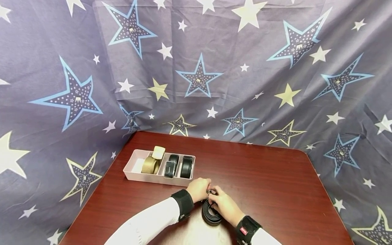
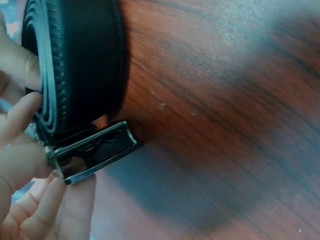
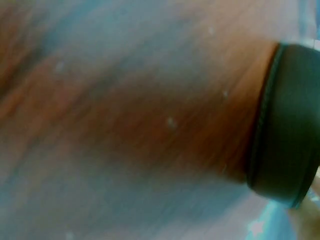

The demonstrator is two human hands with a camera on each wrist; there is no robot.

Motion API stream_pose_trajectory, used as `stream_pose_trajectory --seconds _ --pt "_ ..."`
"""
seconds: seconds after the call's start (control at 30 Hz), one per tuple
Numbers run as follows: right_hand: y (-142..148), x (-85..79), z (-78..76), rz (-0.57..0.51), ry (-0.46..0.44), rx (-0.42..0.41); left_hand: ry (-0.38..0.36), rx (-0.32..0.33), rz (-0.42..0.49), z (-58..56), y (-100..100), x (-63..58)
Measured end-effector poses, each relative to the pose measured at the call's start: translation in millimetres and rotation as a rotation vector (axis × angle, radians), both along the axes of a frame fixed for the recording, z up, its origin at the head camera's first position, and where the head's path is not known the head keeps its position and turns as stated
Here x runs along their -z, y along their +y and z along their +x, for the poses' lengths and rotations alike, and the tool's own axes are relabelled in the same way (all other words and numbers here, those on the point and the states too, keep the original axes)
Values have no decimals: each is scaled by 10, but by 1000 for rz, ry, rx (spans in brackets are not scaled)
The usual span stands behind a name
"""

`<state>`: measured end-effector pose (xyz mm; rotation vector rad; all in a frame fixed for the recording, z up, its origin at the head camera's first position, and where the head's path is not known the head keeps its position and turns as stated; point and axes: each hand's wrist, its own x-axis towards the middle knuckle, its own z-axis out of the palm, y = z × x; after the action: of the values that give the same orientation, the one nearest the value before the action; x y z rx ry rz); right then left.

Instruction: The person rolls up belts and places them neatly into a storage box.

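Observation:
A black belt [image 1: 211,215] is rolled into a coil at the near middle of the table, its layered edge facing up. My left hand [image 1: 198,189] pinches the metal buckle [image 2: 97,152] at the belt's end. On the coil's far side, my right hand [image 1: 227,207] grips the belt, with fingertips close to the buckle. In the left wrist view, fingers [image 2: 20,62] reach inside the coil [image 2: 85,55]. The right wrist view shows just part of the coil [image 3: 287,125] at its right edge; the right fingers are mostly out of that view.
A pale divided box [image 1: 171,181] stands at the back left of the red-brown table [image 1: 260,177]. In its compartments sit a tan rolled belt [image 1: 149,165] with a light buckle, and two black rolled belts [image 1: 186,167]. A star-patterned cloth [image 1: 214,112] hangs behind the table.

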<state>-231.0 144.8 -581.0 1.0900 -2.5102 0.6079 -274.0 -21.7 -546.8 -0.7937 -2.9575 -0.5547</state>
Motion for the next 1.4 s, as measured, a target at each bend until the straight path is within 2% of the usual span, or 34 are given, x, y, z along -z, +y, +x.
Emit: stream_pose_trajectory --seconds 0.1,0.17,0.43,0.53,0.67,0.83,0.93,1.13,1.23,1.33,1.4 --pt "-44 -7 18 38 134 57 34 -11 -33 -9 27 48" --pt "-66 -17 26 80 186 86 67 -7 -48 -6 43 69" --pt "-68 -51 14 181 185 65 125 40 -101 -31 104 94" --pt "-67 -92 6 229 205 51 126 71 -121 -42 113 103" --pt "-75 -157 -1 323 232 34 107 79 -131 -50 116 101" --pt "-85 -214 16 452 381 22 113 69 -142 -43 132 72" --pt "-94 -239 58 475 457 36 135 66 -145 -60 159 79" --pt "-137 -195 138 471 393 153 166 17 -161 -157 190 102" --pt "-150 -160 147 447 405 196 169 -2 -176 -212 184 100" --pt "-138 -146 113 432 440 177 166 -6 -170 -248 180 81" --pt "-113 -151 72 441 420 133 172 0 -170 -269 187 86"
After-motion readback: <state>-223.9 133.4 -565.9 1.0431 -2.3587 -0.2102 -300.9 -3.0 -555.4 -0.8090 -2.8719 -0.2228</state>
